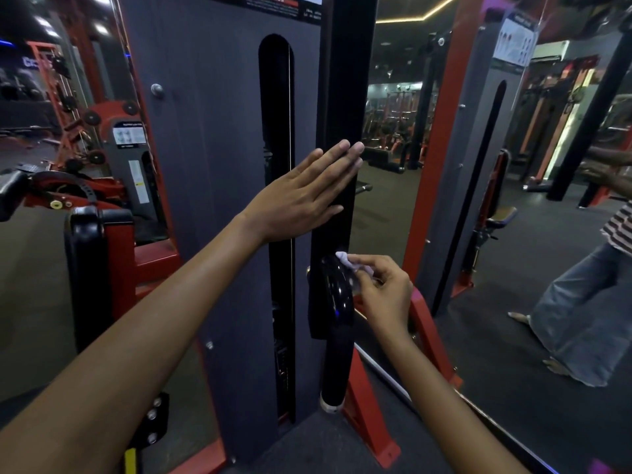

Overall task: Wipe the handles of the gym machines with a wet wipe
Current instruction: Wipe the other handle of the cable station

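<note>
**Wiping the top of a black machine handle**

Pinching a small, crumpled wet wipe [349, 262] between thumb and fingertips, the right hand [383, 289] holds it against the upper end of a glossy black handle [337, 323]. The pale wipe touches the rounded top of the handle, just where that handle meets the black upright post [342, 97] above it. The handle runs downward and toward the camera, ending in a light-coloured cap near the bottom of the machine.

The left hand [301, 196] lies flat, fingers straight and close together, the palm against the dark grey panel [212, 165] of the machine and the fingertips reaching across onto the black upright post. It holds nothing. This hand sits above and to the left of the right hand, well clear of the wipe.

A tall, narrow slot [277, 131] with a rounded top is cut into the grey panel, and a thin cable runs down inside it. Red frame members [367, 415] stand at the base of the machine, below the handle.

To the left, a red and black machine [85, 186] with a padded black seat back is near the panel. To the right, a large mirror [513, 234] reflects the gym floor, more red equipment, and a person in wide jeans [578, 313] and a striped top. A yellow strip of ceiling light shows at the top of the reflection.
</note>
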{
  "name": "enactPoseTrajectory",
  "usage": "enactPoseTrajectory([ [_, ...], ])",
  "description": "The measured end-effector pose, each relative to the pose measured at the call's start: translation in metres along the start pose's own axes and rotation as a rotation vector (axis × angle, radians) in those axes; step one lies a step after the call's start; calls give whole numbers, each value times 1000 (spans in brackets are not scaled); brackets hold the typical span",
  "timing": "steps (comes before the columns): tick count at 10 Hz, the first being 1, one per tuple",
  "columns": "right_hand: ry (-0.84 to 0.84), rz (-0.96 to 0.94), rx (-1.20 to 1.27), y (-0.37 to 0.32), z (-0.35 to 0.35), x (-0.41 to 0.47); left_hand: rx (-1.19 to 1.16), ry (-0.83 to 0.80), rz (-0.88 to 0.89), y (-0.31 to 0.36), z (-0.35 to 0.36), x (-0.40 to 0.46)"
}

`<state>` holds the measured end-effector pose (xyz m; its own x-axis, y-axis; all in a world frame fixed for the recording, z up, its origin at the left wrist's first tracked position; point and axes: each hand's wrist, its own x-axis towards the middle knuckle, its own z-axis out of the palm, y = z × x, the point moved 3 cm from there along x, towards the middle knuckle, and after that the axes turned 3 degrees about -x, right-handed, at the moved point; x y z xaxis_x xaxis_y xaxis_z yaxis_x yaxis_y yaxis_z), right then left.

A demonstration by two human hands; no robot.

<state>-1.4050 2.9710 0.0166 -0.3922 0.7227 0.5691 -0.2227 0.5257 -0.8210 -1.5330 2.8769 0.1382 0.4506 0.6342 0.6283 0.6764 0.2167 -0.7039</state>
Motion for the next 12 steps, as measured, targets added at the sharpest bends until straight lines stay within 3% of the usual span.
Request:
enactPoseTrajectory([
  [4,-201,156,316,7,-9,-19,-2,22,12,1,1,1],
  [6,-185,129,418,5,-21,-49,-6,29,9,1,2,0],
  [9,-159,107,410,9,-27,-74,-8,22,-1,2,0,-1],
  [12,-71,152,282,2,-7,-25,-1,12,-5,2,-1,-1],
])
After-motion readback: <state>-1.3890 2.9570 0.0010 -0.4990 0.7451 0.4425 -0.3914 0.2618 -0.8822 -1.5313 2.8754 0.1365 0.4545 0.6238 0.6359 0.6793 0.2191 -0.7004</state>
